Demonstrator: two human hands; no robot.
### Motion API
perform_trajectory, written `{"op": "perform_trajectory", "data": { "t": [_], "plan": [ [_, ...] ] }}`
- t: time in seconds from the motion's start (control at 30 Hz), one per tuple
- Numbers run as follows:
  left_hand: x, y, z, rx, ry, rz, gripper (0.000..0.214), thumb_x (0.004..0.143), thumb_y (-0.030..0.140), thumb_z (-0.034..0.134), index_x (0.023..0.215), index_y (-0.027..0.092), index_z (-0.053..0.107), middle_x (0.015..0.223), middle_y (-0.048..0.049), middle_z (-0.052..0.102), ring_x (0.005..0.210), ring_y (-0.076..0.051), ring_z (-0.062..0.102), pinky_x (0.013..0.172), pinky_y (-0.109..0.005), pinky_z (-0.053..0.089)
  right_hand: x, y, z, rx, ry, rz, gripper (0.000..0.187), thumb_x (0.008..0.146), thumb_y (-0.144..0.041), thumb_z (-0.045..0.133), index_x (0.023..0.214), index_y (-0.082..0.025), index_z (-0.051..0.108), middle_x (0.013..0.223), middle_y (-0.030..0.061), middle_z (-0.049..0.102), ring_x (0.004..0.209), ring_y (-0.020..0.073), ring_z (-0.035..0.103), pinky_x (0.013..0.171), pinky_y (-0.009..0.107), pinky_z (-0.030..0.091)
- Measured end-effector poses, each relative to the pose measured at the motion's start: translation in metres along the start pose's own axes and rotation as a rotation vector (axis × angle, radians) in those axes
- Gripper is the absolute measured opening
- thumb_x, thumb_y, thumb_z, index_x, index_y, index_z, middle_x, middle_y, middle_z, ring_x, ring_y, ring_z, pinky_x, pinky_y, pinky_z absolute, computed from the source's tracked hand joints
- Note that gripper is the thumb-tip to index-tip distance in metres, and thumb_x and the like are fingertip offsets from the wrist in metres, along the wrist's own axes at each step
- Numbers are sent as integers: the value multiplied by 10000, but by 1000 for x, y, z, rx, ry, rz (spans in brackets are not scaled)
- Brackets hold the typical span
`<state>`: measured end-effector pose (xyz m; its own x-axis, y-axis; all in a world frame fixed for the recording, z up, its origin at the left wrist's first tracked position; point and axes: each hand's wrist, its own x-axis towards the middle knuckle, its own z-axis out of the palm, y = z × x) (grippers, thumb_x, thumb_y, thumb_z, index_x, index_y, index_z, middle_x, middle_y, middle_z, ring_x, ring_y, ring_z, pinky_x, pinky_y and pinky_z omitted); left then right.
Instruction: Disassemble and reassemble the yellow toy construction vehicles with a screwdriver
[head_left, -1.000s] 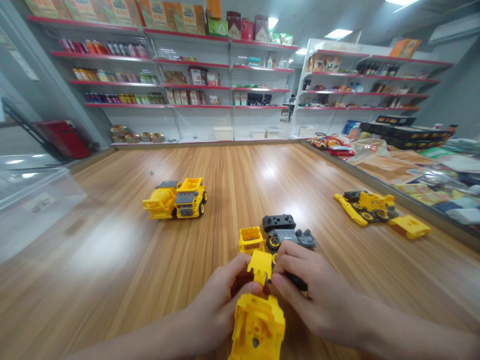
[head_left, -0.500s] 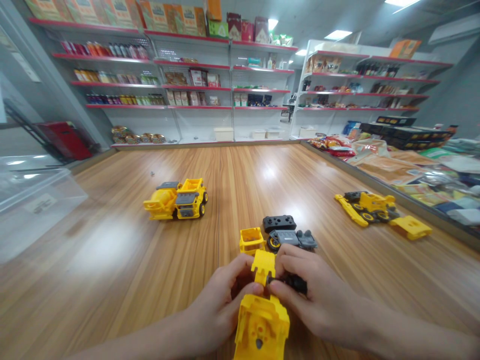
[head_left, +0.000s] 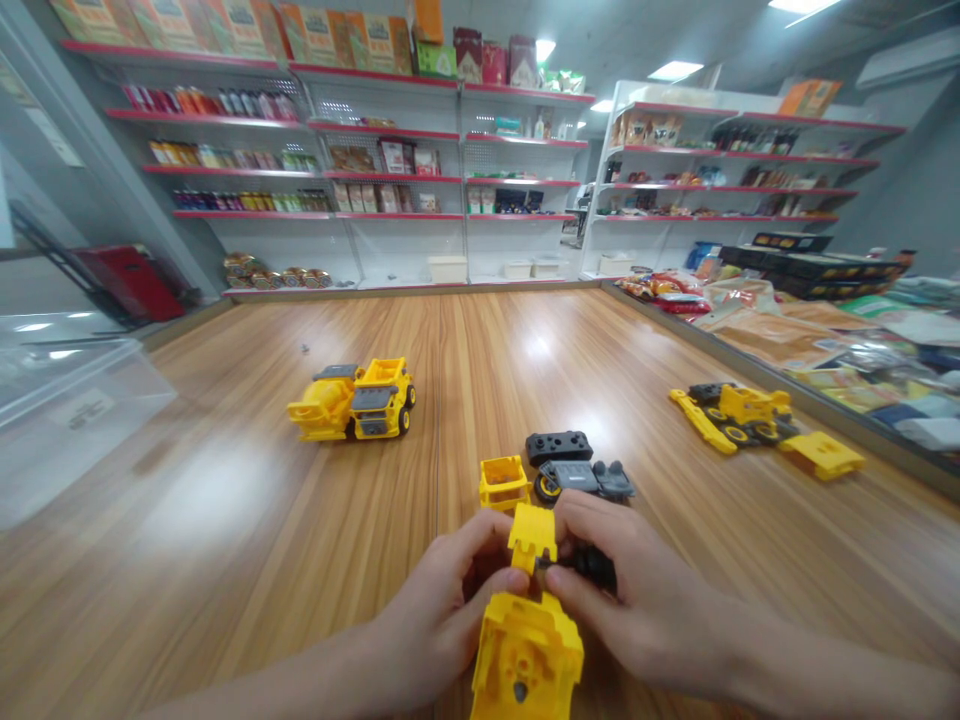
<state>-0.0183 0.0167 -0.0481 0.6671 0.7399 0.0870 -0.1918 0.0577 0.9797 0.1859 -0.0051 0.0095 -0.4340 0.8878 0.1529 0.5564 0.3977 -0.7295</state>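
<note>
Close to me at the table's front, a yellow toy truck part (head_left: 527, 650) with a hollow body points up at an angle. My left hand (head_left: 439, 600) grips its narrow middle from the left, thumb and fingers pinched. Above the thumbs a flat yellow end piece (head_left: 534, 528) sticks out. My right hand (head_left: 637, 590) is closed from the other side, holding a small black piece (head_left: 594, 566) against the yellow part; its kind is mostly hidden by the fingers. Just beyond my hands lie a yellow truck cab (head_left: 504, 482), a grey chassis (head_left: 577, 478) and a black base (head_left: 558, 446).
Two yellow toy trucks (head_left: 379, 400) stand together at the left. A partly assembled yellow toy vehicle (head_left: 750, 412) and a loose yellow panel (head_left: 823, 456) lie at the right. A clear plastic bin (head_left: 90, 400) is at the left edge; packaged goods (head_left: 795, 330) lie beyond the right edge.
The yellow part has shifted and tilted slightly to the right in my hands. The black piece has turned a little, and less of it shows. The other toys stay put.
</note>
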Motion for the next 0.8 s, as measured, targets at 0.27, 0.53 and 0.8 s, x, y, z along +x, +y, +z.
{"op": "perform_trajectory", "data": {
  "t": [0.27,0.53,0.8],
  "plan": [
    [-1,-6,-2,73,38,-17,185,923,304,556,1071,196,567,948,-59,627,853,-177,600,734,-284,476,2,5,5,64,30,-2,164,905,-207,597,757,-175,658,796,4,595,739,118,552,671,255,414],
    [-2,-7,-3,89,43,-26,217,936,301,538,1133,211,550,970,-60,635,864,-173,610,751,-287,480,2,5,1,18,38,-24,205,915,-205,536,737,-158,624,784,28,572,731,137,544,663,283,414],
    [-1,-7,-2,15,60,-37,176,933,303,548,1087,218,551,948,-37,631,835,-140,598,710,-240,473,0,6,1,-1,23,-58,179,898,-169,540,743,-156,630,794,33,586,728,136,559,657,281,423]
  ]
}}
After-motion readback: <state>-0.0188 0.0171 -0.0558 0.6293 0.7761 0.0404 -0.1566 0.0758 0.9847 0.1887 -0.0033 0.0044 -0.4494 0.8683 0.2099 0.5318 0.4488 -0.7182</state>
